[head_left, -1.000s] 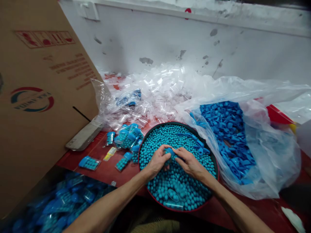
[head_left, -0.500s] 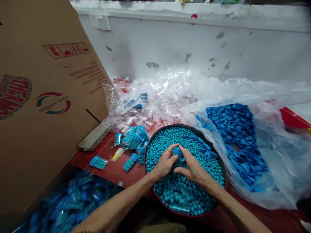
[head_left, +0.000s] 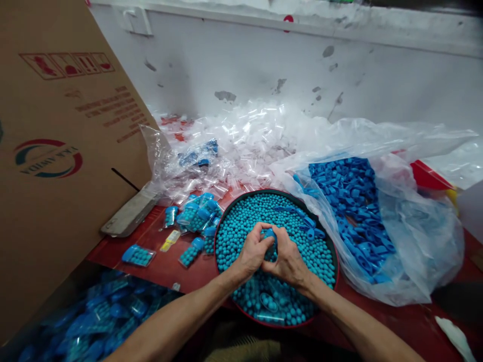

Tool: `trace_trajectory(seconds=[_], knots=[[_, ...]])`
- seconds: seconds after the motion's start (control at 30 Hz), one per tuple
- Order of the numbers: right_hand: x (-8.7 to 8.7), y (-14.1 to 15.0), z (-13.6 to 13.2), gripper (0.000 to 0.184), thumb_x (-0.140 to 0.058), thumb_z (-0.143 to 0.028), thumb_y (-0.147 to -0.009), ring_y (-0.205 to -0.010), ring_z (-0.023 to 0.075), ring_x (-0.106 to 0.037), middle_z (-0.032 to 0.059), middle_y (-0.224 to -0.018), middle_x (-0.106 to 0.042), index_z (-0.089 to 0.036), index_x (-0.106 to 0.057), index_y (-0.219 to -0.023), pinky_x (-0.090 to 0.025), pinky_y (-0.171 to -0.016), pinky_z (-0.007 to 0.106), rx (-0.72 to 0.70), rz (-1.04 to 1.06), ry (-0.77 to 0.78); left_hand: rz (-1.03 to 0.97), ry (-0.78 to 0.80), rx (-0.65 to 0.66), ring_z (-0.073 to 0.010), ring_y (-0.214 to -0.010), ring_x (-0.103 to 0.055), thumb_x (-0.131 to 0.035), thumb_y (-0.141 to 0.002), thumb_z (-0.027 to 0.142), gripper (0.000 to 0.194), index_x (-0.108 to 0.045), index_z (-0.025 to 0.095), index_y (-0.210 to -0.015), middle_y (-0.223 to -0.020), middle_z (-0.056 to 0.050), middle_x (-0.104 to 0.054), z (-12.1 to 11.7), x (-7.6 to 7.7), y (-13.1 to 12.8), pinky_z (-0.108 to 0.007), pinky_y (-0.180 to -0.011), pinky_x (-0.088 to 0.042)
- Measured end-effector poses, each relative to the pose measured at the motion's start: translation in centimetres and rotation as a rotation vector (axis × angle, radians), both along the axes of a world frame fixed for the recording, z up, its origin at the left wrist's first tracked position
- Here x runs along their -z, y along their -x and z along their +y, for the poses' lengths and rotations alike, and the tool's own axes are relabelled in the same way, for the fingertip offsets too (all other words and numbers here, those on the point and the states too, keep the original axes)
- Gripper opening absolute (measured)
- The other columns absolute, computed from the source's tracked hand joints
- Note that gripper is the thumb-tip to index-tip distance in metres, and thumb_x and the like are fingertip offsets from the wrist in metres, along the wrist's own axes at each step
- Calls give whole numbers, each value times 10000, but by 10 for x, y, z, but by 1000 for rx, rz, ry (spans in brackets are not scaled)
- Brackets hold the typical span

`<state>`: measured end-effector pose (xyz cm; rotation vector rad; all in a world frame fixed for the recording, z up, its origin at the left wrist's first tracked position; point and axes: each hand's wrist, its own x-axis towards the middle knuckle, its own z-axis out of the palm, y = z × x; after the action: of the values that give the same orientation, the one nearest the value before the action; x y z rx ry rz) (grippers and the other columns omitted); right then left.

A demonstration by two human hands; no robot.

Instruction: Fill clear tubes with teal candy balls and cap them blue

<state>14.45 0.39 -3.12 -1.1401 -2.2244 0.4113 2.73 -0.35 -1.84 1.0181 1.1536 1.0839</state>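
Over a round tub [head_left: 337, 274] of small turquoise balls [head_left: 237, 218], both my hands close around a small clear container with a blue cap [head_left: 270, 240]. My left hand [head_left: 249, 255] pinches it from the left, thumb and fingers bent. From the right, my right hand [head_left: 289, 259] wraps its fingers against the cap and side. Much of the container is hidden behind the fingers. Several loose blue caps [head_left: 311, 232] lie on the balls at the tub's back right. Clear empty containers [head_left: 268, 301] rest on the balls near the front.
Left of the tub lie several filled, capped containers [head_left: 199, 211] and a yellow-and-clear piece [head_left: 170, 240]. Clear plastic pieces [head_left: 241, 146] heap up behind. A plastic bag [head_left: 418, 251] of blue caps [head_left: 350, 211] lies right. A cardboard box [head_left: 90, 120] stands left; more filled containers [head_left: 109, 317] lie below.
My hands have drawn closer together, and the right fingers now curl around the container. The whole view has shifted, so the surroundings appear farther left.
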Motion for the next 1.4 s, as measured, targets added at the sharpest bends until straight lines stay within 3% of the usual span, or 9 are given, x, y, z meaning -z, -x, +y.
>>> trace_trajectory(seconds=[0.2,0.37,0.53,0.63,0.7,0.87,0.93,1.2,1.4], knots=[[-5,-1,3,698,-571,-331,-677,-873,246,-540,119,-1047,-460,-167,-230,-1263,-474,-676,374,-63,-113,125,110,-54,12,-62,-517,-379,-523,-720,266,233,-486,165,-927,-583,62,-409,4,4,5,-170,-499,-313],[-16,-16,9,791,-538,-383,-744,-877,211,-543,143,-1208,-394,-204,-56,-1346,-453,-769,376,-175,-117,252,229,-111,-41,-76,-515,-428,-479,-754,317,326,-425,205,-1055,-640,51,-467,0,-11,57,-185,-499,-356],[-5,-34,11,533,-453,-310,-813,-942,216,-521,121,-1128,-483,-191,-263,-1297,-428,-824,376,-147,-128,267,1059,-241,-505,-200,-823,-516,-444,-771,268,312,-495,186,-1068,-900,-57,-548,-17,-22,134,-339,-748,-394],[1,-35,10,492,-439,-302,-819,-962,220,-516,123,-1128,-494,-176,-305,-1275,-420,-838,378,-169,-142,264,1472,-280,-631,-300,-1103,-376,-401,-787,218,347,-498,165,-1116,-1094,-132,-502,-15,-15,154,-444,-881,-296],[0,-34,10,461,-438,-298,-819,-971,216,-510,115,-1120,-502,-180,-339,-1253,-418,-842,369,-180,-126,247,1602,-372,-525,-298,-1191,-279,-368,-797,185,369,-483,174,-1147,-1175,-128,-470,-2,-5,155,-460,-930,-236],[-10,-41,11,373,-438,-290,-820,-881,185,-531,85,-1007,-546,-187,-421,-1178,-438,-795,332,-162,-69,219,1558,-531,143,-255,-1188,-303,-382,-795,209,368,-491,240,-1145,-1183,-64,-510,41,19,144,-452,-959,-200],[-13,-50,11,355,-444,-291,-817,-806,171,-539,74,-960,-554,-187,-442,-1156,-447,-761,323,-132,-59,216,1522,-524,246,-276,-1206,-263,-389,-799,266,388,-450,276,-1182,-1191,-44,-508,47,25,143,-491,-950,-179],[-14,-63,8,330,-466,-262,-811,-751,153,-534,64,-914,-556,-170,-473,-1128,-441,-728,296,-93,-51,235,1640,-501,282,-304,-1171,-291,-409,-767,232,318,-538,243,-1058,-1116,-74,-542,17,34,168,-478,-885,-227],[-26,-67,-13,332,-494,-345,-796,-901,163,-530,57,-1001,-558,-211,-516,-1099,-419,-800,285,-364,-107,412,1744,-451,174,-312,-1119,-351,-386,-789,277,298,-551,244,-1036,-1079,-78,-563,-19,33,202,-494,-874,-231]])
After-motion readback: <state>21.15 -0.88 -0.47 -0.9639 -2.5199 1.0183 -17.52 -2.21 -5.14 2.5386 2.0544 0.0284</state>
